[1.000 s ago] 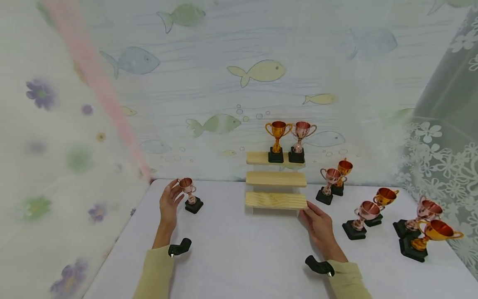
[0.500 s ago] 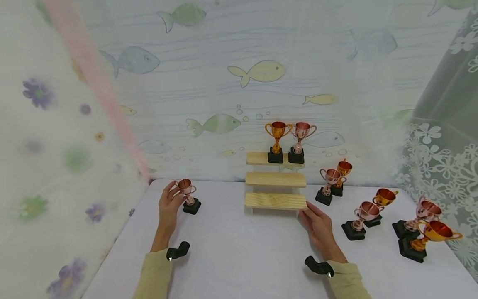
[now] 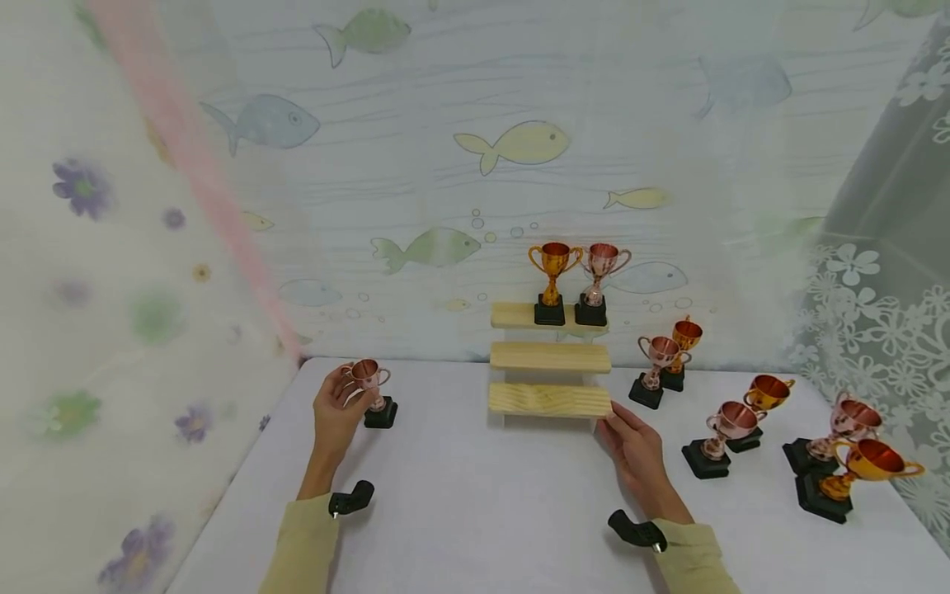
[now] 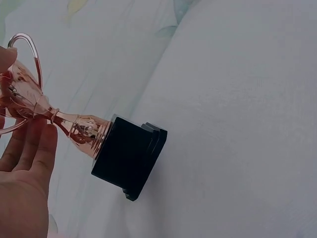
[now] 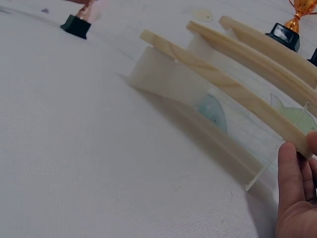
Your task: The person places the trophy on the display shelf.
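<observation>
My left hand (image 3: 340,417) holds a small rose-gold trophy (image 3: 381,404) by its cup, at the left of the table. In the left wrist view the thumb lies on the cup, the fingers curl beneath it, and the trophy's black base (image 4: 126,156) points away from the hand. My right hand (image 3: 637,462) grips the right end of the lowest board of a three-tier wooden display shelf (image 3: 549,400), fingertips under the board in the right wrist view. On the top tier stand a gold trophy (image 3: 550,285) and a rose-gold trophy (image 3: 594,285), side by side at its right part.
Right of the shelf, several gold and rose-gold trophies stand in pairs, among them a rose-gold one (image 3: 712,450) and a front gold one (image 3: 834,487). A fish-patterned curtain (image 3: 416,181) hangs behind the white table (image 3: 460,511); lace (image 3: 853,289) borders the right.
My left hand's fingers have come around the trophy's cup, and the trophy has shifted slightly left and turned a little. My right hand and the shelf stay where they were.
</observation>
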The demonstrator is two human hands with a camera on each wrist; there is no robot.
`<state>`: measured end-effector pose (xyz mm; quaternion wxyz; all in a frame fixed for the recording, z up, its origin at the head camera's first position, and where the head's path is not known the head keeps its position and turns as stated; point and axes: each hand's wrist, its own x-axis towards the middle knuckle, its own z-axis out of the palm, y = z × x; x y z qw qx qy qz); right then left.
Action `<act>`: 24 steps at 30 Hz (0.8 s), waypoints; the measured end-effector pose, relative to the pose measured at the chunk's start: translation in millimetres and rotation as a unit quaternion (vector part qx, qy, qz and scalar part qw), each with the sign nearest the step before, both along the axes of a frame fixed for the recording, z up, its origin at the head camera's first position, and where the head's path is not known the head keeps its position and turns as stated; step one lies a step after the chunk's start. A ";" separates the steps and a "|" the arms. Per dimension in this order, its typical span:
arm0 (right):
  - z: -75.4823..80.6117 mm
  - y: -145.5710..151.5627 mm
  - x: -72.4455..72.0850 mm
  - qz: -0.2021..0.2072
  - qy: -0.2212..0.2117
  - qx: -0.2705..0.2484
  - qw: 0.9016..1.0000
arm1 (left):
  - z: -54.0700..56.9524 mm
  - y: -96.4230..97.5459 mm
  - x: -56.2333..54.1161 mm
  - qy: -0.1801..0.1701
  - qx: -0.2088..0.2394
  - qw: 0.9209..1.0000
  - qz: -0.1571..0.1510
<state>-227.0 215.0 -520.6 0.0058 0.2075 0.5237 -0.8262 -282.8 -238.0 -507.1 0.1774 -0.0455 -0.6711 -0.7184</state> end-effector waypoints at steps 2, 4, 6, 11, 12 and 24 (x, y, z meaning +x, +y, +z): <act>-0.3 0.2 0.3 0.000 0.000 0.000 1.000 | 0.8 0.2 -1.9 0.005 0.006 1.000 0.004; -0.2 0.2 0.3 0.000 0.000 -0.003 1.000 | 2.3 0.6 -3.4 0.008 0.014 1.000 0.007; 0.1 0.1 0.2 -0.001 0.000 -0.004 1.000 | 3.7 0.9 -4.1 0.007 0.011 1.000 0.010; 1.0 -0.3 0.5 0.002 -0.001 -0.003 1.000 | 4.9 -0.7 -3.2 0.001 -0.009 1.000 0.018; 1.1 -0.4 0.4 0.002 0.000 -0.003 1.000 | 5.0 -1.0 -2.7 0.001 -0.010 1.000 0.018; 2.0 0.1 -0.2 0.001 0.000 -0.009 1.000 | 14.1 2.1 3.4 0.016 -0.044 0.998 0.035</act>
